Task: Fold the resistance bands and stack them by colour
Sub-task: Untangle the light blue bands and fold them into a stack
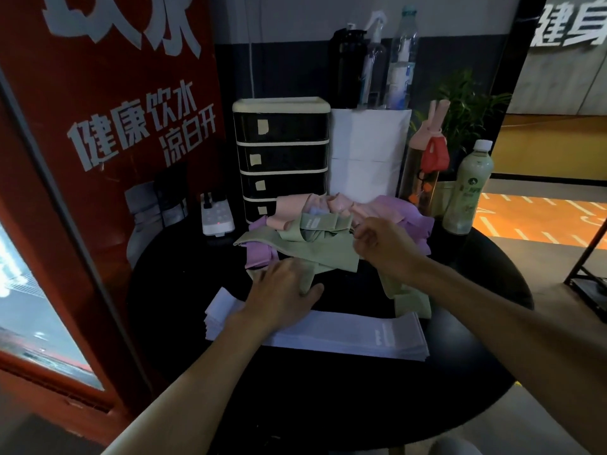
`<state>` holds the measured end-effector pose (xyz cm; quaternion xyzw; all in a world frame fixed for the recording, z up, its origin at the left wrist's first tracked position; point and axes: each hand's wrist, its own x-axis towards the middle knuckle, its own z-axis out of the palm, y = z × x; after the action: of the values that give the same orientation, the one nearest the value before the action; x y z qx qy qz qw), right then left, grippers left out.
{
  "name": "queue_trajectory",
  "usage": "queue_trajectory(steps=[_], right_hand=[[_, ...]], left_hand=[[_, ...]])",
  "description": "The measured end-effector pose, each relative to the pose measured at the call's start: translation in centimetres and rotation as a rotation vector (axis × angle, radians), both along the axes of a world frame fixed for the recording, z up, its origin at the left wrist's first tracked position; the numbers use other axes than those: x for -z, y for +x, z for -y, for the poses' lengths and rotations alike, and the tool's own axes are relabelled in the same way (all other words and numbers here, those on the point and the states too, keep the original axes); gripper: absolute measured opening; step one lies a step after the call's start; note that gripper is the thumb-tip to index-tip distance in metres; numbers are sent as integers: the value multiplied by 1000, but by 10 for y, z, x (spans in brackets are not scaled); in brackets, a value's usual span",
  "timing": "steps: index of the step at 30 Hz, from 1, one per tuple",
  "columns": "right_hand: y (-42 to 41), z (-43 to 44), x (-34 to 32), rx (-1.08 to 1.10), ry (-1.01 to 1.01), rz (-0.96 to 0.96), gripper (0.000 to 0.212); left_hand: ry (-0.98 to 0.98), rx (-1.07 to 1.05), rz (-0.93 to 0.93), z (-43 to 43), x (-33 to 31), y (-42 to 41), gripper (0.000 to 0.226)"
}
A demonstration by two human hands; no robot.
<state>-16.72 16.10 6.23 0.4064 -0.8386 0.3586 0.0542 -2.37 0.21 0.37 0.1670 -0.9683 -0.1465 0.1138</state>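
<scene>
Head view: the left hand [282, 287] hides the near end of the green band [315, 249], fingers spread flat on it; the right hand [384, 244] pinches its rumpled length (pile [394, 208] beneath half buried) at twelve o'clock on the table [328, 405].

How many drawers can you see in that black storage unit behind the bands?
4, stacked in the storage unit: top drawer, second drawer, third drawer, and a fourth drawer partly behind the pile of bands. Any lower one would be hidden.
</scene>
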Motion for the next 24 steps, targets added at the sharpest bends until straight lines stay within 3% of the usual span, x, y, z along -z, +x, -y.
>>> queue_trajectory(steps=[4,12,24], right_hand=[[-33,44,2,-30,-55,-3,3],[-88,121,5,11,-2,20,18],[-118,161,29,32,11,78,7]], left_hand=[[-54,-22,45,-1,2,1,55],[-77,-43,26,0,6,-2,60],[-59,-43,-14,3,8,-3,65]])
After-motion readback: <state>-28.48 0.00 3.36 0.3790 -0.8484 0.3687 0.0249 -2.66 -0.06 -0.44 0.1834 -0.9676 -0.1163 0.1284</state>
